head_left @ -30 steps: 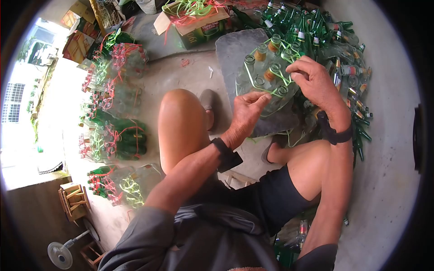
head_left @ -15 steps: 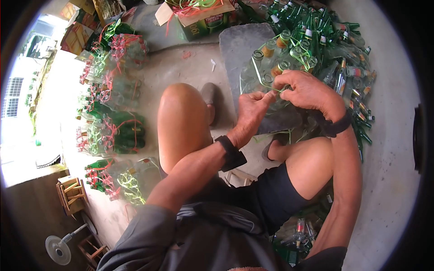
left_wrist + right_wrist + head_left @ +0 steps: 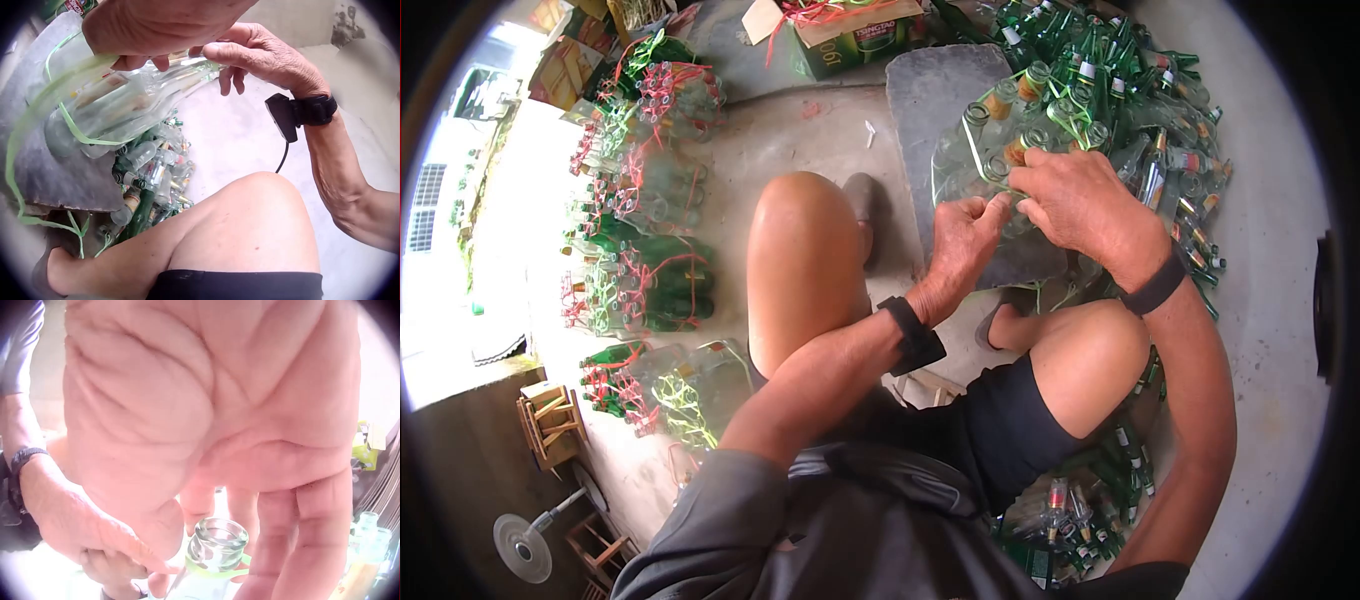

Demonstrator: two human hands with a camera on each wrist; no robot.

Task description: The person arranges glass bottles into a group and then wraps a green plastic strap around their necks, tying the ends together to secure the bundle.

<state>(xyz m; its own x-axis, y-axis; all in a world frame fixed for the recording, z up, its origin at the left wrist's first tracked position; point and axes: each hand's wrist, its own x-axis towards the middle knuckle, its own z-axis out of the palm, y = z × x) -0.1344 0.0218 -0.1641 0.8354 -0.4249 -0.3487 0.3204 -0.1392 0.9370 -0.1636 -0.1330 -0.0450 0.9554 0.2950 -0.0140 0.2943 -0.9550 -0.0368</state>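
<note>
A bundle of clear glass bottles (image 3: 956,160) stands on a grey stone slab (image 3: 912,100), ringed near the necks by a green plastic strap (image 3: 974,152). At the bundle's near side, my left hand (image 3: 965,240) pinches the strap between thumb and finger; a loose length (image 3: 14,169) trails below it in the left wrist view. My right hand (image 3: 1085,205) is close beside it, fingers bent around a bottle mouth (image 3: 219,540) and pinching the strap at that neck. The right fingertips are partly hidden behind the bottle.
Green and clear bottles (image 3: 1100,60) lie heaped behind and right of the slab. Strapped bottle bundles (image 3: 665,285) line the left side. A carton (image 3: 855,45) of red and green strapping sits at the back. A fan (image 3: 522,548) and wooden stools (image 3: 552,425) are at lower left.
My right hand has moved down and left from the bundle's right side to the near bottle neck, beside my left hand. The left hand keeps its pinch and has shifted slightly.
</note>
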